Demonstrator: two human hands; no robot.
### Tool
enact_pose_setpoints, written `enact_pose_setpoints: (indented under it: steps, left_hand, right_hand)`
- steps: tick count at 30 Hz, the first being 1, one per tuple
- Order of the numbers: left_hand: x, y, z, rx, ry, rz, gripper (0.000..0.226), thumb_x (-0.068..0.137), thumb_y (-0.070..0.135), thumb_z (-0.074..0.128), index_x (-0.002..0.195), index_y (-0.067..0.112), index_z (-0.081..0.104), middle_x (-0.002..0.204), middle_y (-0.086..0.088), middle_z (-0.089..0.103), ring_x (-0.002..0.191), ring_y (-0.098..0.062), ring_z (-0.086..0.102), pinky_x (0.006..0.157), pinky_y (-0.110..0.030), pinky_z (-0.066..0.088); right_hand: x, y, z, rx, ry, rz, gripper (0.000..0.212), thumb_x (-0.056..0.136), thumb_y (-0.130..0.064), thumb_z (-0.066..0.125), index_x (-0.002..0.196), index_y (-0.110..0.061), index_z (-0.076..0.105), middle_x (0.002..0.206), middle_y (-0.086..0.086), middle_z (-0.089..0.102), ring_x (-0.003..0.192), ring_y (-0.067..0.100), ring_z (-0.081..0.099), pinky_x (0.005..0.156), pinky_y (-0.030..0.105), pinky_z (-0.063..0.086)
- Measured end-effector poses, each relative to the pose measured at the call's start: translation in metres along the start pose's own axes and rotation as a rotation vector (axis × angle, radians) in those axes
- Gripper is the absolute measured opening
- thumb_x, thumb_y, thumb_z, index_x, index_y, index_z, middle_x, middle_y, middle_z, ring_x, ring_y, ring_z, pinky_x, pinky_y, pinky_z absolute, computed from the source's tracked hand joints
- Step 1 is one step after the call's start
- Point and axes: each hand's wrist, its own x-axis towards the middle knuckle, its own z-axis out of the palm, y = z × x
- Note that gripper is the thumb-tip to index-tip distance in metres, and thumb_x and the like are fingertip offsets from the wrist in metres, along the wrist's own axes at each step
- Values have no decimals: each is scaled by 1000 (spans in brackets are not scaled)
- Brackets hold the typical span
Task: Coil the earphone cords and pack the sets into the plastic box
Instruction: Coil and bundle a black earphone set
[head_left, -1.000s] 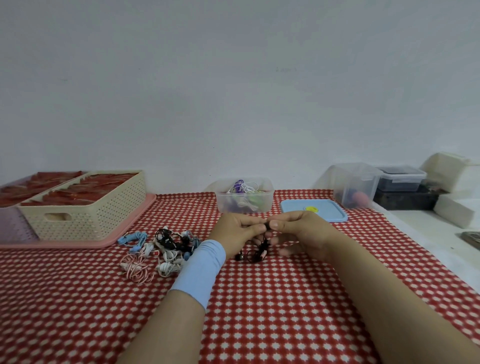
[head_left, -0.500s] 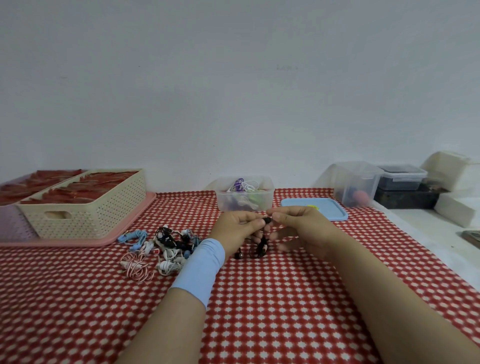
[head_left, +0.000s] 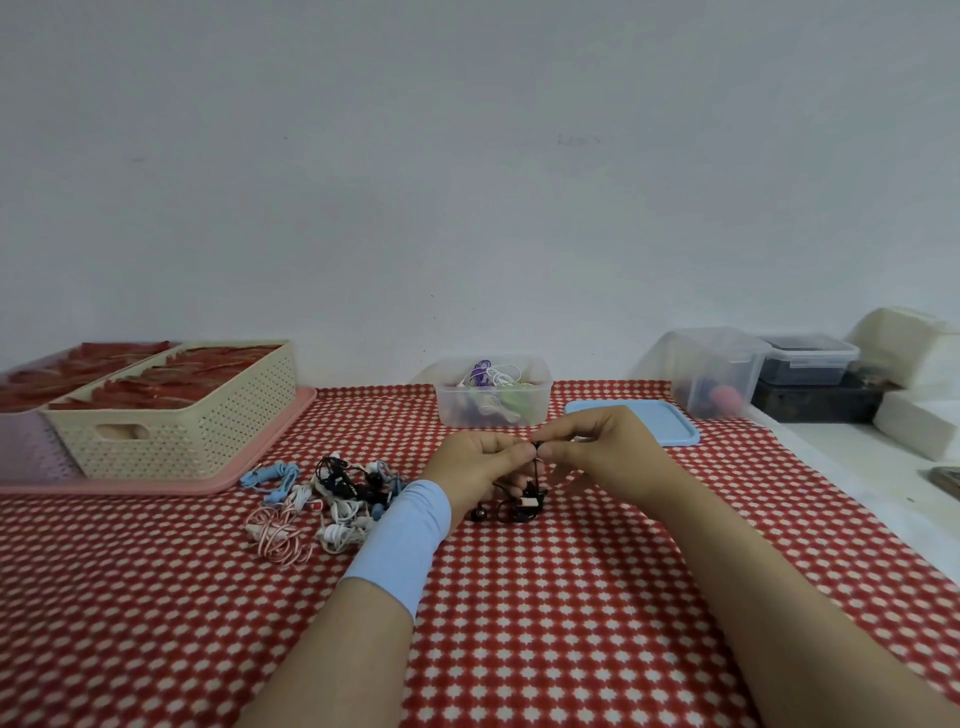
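While both hands pinch it, the black earphone set (head_left: 522, 506) sits just below centre frame. The top of the cord is caught between the fingertips; the loose loops and buds hang under the hands, down at the red checked tablecloth (head_left: 519, 597).

Left hand (head_left: 480, 470): fingers curled, thumb and forefinger closed on the cord, light blue wristband (head_left: 400, 545) on the wrist. Right hand (head_left: 597, 449): thumb and forefinger closed on the same spot, other fingers loosely bent. Fingertips of the two hands meet.

Plastic box (head_left: 543, 400) is straight behind the hands near the wall, lid off, with purple, white and green cords already inside. Its blue lid (head_left: 670, 423) lies flat just right of it, partly behind the right hand.

Pile of loose sets (head_left: 337, 493) is left of the left wrist, close by, with a pink-striped coil (head_left: 278, 535) at its near edge and a blue cord (head_left: 272, 475) at its far left.

Cream basket (head_left: 182, 431) on a pink tray (head_left: 156, 486) fills the left edge. Clear tub (head_left: 714, 371), dark containers (head_left: 808, 358) and white blocks (head_left: 914, 421) crowd the upper right.

The cloth's right edge runs diagonally down to the right frame edge. Bare cloth spans the lower frame under the forearms.
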Motion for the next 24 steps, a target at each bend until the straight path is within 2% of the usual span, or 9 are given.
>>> enact_pose_setpoints:
  steps: [4, 7, 9, 11, 13, 19, 24]
  left_hand:
    - [1, -3, -1, 1, -15, -24, 18, 91, 17, 68, 106, 7, 73, 92, -11, 75, 64, -12, 64, 60, -20, 51]
    - [1, -3, -2, -23, -26, 3, 15, 91, 15, 68, 104, 14, 75, 88, -7, 75, 64, -10, 62, 68, -24, 54]
    - [1, -3, -2, -12, -28, 20, 16, 90, 15, 69, 104, 14, 76, 88, -4, 76, 65, -8, 62, 70, -23, 53]
    - [1, -3, -3, 14, -22, 26, 17, 88, 15, 71, 104, 12, 76, 87, -4, 76, 65, -8, 62, 68, -21, 53]
    - [0, -2, -3, 32, -30, 37, 14, 87, 13, 72, 100, 11, 77, 83, -1, 76, 64, -7, 63, 65, -18, 51]
    - [-2, -3, -6, -7, -86, 74, 13, 87, 7, 70, 98, 7, 77, 82, -6, 74, 63, -9, 61, 66, -21, 53]
    - [-1, -4, -3, -90, -90, 80, 18, 90, 5, 65, 106, 4, 73, 82, -6, 74, 65, -10, 61, 66, -19, 54]
  right_hand:
    - [1, 2, -2, -37, -19, -1, 12, 86, -9, 77, 97, -14, 81, 82, 1, 78, 70, 15, 71, 63, 28, 60]
    - [-1, 1, -5, 65, -77, 64, 14, 94, -16, 69, 103, -16, 80, 91, 3, 78, 79, 15, 73, 64, 26, 58]
    - [-2, 1, -5, 175, -129, 145, 17, 96, -18, 66, 107, -15, 78, 92, 7, 77, 76, 19, 73, 62, 32, 59]
    - [-3, 2, -6, 248, -165, 213, 17, 96, -16, 66, 109, -14, 77, 92, 11, 76, 75, 21, 71, 63, 37, 59]
    - [-2, 4, -6, 278, -190, 242, 18, 94, -13, 68, 110, -12, 76, 91, 13, 74, 75, 19, 71, 62, 35, 58]
    - [-2, 3, -1, 347, -216, 333, 12, 86, -18, 74, 97, -15, 75, 84, 9, 73, 73, 17, 71, 55, 31, 58]
    - [-2, 2, -3, 436, -248, 344, 20, 75, -23, 75, 94, -19, 73, 83, 6, 73, 76, 18, 73, 54, 31, 59]
